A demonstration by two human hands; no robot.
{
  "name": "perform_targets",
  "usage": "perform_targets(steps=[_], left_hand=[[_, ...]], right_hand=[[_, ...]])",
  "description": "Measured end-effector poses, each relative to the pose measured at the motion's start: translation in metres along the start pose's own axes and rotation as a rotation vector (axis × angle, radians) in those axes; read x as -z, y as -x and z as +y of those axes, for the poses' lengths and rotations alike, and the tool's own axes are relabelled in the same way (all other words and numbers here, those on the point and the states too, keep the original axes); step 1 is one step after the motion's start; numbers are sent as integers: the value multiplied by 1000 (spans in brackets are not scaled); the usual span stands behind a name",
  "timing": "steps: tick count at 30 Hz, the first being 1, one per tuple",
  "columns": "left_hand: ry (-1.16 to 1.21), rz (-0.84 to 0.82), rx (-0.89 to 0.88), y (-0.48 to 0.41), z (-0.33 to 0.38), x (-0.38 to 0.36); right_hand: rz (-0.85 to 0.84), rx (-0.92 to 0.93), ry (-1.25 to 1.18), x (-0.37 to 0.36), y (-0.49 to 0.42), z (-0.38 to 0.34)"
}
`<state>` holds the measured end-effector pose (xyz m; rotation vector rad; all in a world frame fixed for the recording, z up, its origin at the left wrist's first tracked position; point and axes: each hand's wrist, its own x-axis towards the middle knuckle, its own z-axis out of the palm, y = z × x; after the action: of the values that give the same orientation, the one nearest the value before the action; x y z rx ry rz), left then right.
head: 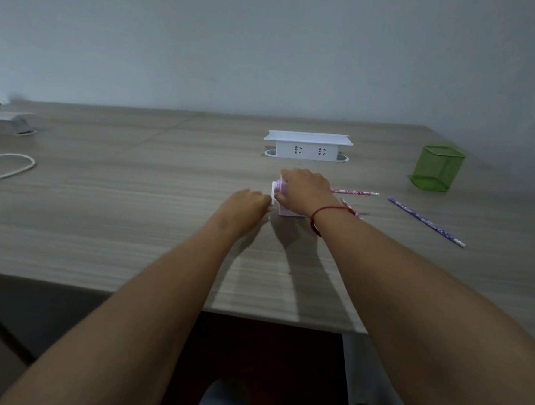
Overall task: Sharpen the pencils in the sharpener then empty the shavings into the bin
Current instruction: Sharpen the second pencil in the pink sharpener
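A small pink and white sharpener [279, 189] stands mid-table, mostly covered by my right hand [304, 190], which grips it from above. My left hand [247, 202] is at its left face with the fingers pinched against it; what they hold is hidden. A pink patterned pencil [356, 192] lies just right of the sharpener, and another one [352, 208] lies partly under my right wrist. A purple patterned pencil [428, 222] lies diagonally farther right. No bin is in view.
A green mesh pencil cup [437, 168] stands at the back right. A white pop-up socket box [308, 146] sits behind the sharpener. A white cable loop [8, 167] and a grey device [5, 122] are at the far left. The table's front edge [160, 299] is near me.
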<state>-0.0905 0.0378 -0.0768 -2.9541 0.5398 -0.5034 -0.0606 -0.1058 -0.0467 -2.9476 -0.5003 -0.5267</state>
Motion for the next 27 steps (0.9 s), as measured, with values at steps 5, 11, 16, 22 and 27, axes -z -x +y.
perform_targets(steps=[5, 11, 16, 22, 27], left_hand=[[35, -63, -54, -11, -3, -10], [127, -109, -63, -28, -16, -22], [40, -97, -61, -34, -17, -26], [-112, -110, -94, -55, -24, -4], [-196, -84, -122, -61, -24, 4]], right_hand=[[8, 37, -10, -4, 0, 1], [18, 42, -47, -4, 0, 1], [21, 98, -49, -5, 0, 6], [-29, 124, -31, -1, -2, 10], [-43, 103, -29, 0, -1, 9]])
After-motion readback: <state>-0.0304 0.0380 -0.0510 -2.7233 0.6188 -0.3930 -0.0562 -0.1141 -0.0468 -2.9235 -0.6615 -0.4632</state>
